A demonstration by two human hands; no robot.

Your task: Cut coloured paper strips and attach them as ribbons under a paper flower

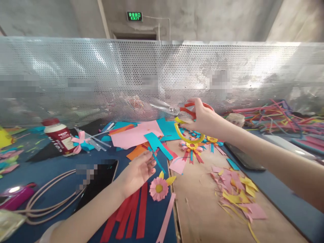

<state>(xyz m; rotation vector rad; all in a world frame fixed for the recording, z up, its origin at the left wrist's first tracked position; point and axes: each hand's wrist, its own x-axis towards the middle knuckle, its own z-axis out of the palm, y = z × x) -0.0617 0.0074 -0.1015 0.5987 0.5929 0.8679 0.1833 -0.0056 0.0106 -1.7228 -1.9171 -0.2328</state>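
Note:
My right hand is raised over the table with its fingers through the red handles of a pair of scissors; the blades point left. A curled yellow paper strip hangs from that hand. My left hand is lower, fingers loosely curled, touching the edge of a teal paper cut-out that lies on pink paper. A pink paper flower with a yellow middle lies just right of the left hand. Red paper strips lie under my left forearm.
A perforated metal screen closes off the back. A bottle with a red cap lies at left, near a dark phone and looped cord. Paper rosettes, scraps, another phone and bundled strips sit right.

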